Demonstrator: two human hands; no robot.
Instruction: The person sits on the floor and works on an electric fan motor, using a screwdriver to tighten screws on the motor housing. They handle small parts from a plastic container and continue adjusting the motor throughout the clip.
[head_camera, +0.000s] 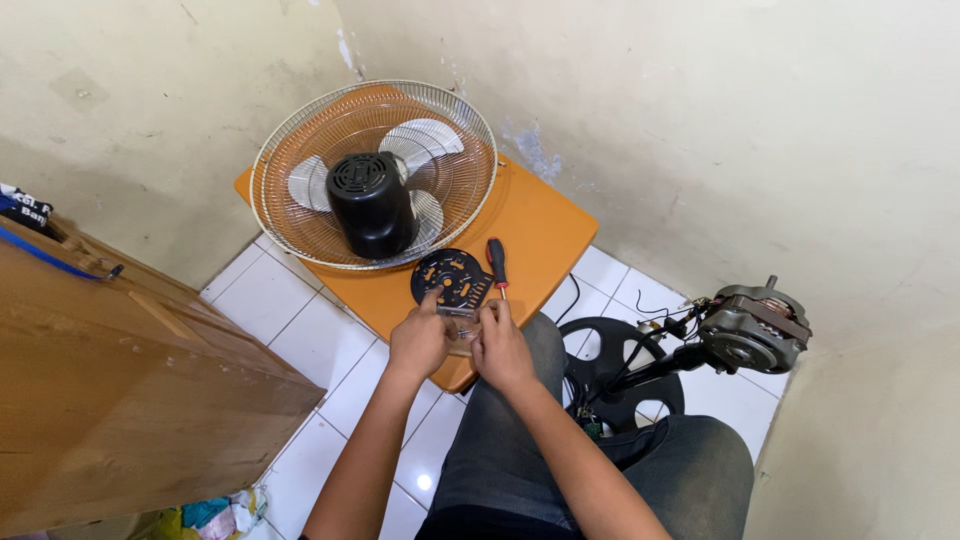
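left hand (420, 342) and right hand (500, 350) side by side, fingers curled

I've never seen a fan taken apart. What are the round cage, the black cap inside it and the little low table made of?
The fan guard looks like thin metal wire, pale and slightly shiny, with fine radial spokes. The black motor cover seems moulded plastic: smooth, glossy, with a vented top. The low table looks like orange plastic or a laminated board; its flat, even surface leaves that open.

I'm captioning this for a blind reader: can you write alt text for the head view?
Both hands, left hand and right hand, meet over a small clear part at the edge of an orange table, beside a black round plate and a screwdriver. A fan guard with a black motor cover sits behind.
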